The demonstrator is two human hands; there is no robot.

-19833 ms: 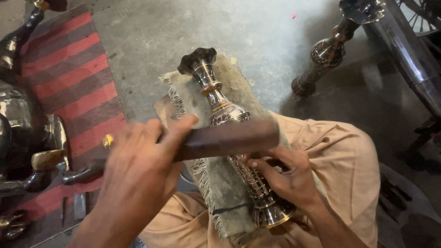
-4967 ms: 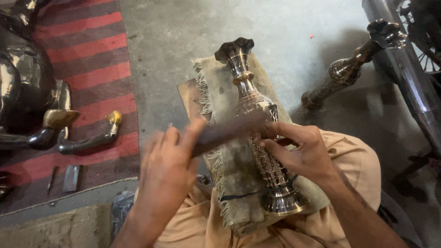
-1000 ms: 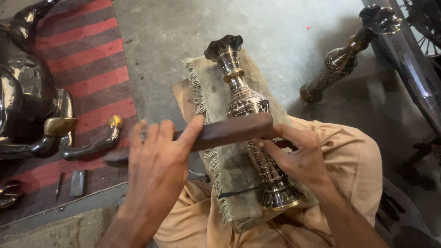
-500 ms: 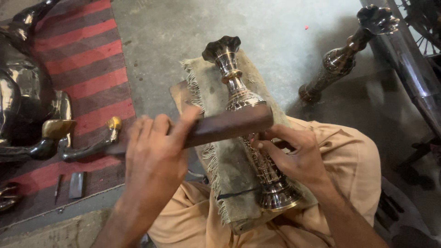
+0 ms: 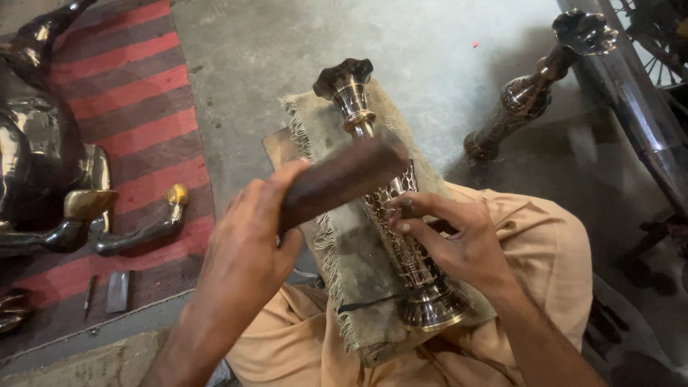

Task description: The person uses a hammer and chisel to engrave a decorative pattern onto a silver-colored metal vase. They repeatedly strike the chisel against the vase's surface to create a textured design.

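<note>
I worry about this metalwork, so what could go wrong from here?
The wooden mallet in the left hand is raised close above the right hand, whose fingertips rest on the engraved brass vase: a stray blow might hit them. The vase lies on a frayed cloth pad over the lap and might roll.

Both forearms are bare, no sleeves reaching the left hand [image 5: 247, 236] or right hand [image 5: 459, 240]; neither wears rings or a watch. Loose, creased peach-orange cotton trousers [image 5: 545, 265] cover the legs.
</note>
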